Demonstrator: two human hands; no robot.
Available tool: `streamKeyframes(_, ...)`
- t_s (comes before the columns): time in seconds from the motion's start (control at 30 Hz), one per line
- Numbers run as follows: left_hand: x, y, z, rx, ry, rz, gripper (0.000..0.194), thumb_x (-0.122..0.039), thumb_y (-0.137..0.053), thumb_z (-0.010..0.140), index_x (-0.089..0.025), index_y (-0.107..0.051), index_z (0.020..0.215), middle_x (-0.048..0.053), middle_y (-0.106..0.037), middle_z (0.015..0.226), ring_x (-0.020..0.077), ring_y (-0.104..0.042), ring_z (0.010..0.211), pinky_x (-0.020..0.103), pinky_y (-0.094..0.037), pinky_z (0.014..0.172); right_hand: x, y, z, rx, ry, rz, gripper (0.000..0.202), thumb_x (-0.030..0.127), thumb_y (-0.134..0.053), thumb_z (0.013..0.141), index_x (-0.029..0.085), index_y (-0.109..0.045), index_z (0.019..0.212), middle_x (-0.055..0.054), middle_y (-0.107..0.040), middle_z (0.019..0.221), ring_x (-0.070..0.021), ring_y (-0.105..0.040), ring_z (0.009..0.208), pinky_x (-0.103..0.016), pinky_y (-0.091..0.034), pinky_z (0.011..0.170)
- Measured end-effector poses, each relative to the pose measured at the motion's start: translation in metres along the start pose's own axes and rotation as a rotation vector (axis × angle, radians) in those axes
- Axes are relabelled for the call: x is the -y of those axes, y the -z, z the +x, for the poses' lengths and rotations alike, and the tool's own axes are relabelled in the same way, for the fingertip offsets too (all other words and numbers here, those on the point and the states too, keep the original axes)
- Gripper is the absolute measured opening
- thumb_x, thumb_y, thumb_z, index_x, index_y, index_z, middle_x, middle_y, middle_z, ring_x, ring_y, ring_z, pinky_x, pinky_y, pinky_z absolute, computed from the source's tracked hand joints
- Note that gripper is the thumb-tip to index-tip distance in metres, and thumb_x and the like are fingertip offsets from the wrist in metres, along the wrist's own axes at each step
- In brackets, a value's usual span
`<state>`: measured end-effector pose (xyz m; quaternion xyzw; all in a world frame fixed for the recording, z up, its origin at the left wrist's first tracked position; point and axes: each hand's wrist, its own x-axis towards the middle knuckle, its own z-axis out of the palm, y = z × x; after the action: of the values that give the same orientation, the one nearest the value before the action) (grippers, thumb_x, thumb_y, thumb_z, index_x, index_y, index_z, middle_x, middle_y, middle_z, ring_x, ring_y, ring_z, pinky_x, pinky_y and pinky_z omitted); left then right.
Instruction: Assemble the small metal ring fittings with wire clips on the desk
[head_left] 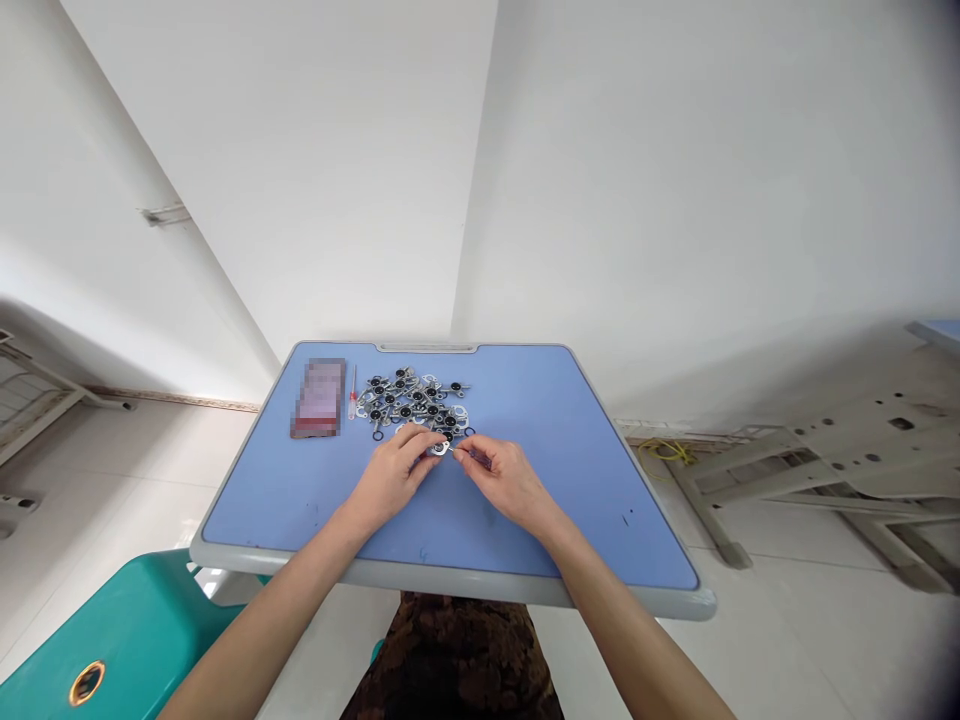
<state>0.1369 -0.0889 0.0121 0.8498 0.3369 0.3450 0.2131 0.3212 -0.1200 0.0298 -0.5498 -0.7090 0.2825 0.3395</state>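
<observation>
My left hand [396, 472] is closed, thumb and fingertips pinching a small silver metal flange [441, 449] with a hole at its end. A slim screwdriver [480, 457] with a dark reddish handle sits in the closed fingers of my right hand [511, 482]. Its thin tip meets or nearly meets the flange's right end; exact contact is too small to tell. Just beyond my fingertips lies a pile of small metal parts with black round centres [418, 397]. A black ring [378, 435] rests at the pile's near left edge.
A second screwdriver [352, 402], with a red and clear handle, lies left of the pile. Farther left is a blurred flat rectangular item [319, 400]. The blue table [525, 400] has a grey rim. A green stool [127, 630] stands at the lower left.
</observation>
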Motion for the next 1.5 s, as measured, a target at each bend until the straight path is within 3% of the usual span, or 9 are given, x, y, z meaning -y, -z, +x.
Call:
streamKeyframes(0.27,-0.0006,-0.0004,-0.0006,-0.085,-0.072,0.188,0.019,-0.025,-0.05,0.09,-0.02,-0.055,0.108,0.006,-0.06,0.101,0.0185,-0.058,0.091,0.032,-0.048,0.079,-0.0031,-0.0047,0.0012,0.009,0.04,-0.024,0.018,0.027,-0.046,0.087,0.019,-0.06,0.08,0.002,-0.052,0.057,-0.0109,-0.04,0.049,-0.023,-0.033,0.05)
streamKeyframes(0.7,0.0006,-0.0012,-0.0007,-0.109,-0.134,0.246,0.016,-0.025,-0.048,0.091,-0.021,-0.059,0.102,0.005,-0.06,0.097,0.0174,-0.058,0.088,0.031,-0.047,0.077,-0.0073,-0.0069,0.0017,-0.011,0.087,-0.078,0.017,0.024,-0.047,0.086,0.019,-0.062,0.083,0.001,-0.056,0.059,-0.012,-0.045,0.05,-0.024,-0.035,0.053)
streamKeyframes(1.5,0.0014,-0.001,-0.0011,-0.048,-0.108,0.069,0.02,-0.02,-0.047,0.091,-0.022,-0.055,0.11,0.007,-0.053,0.102,0.017,-0.055,0.095,0.032,-0.051,0.08,-0.008,-0.0071,0.0007,-0.003,0.082,-0.112,0.018,0.023,-0.045,0.087,0.019,-0.062,0.084,-0.001,-0.061,0.064,-0.0141,-0.052,0.055,-0.025,-0.039,0.056)
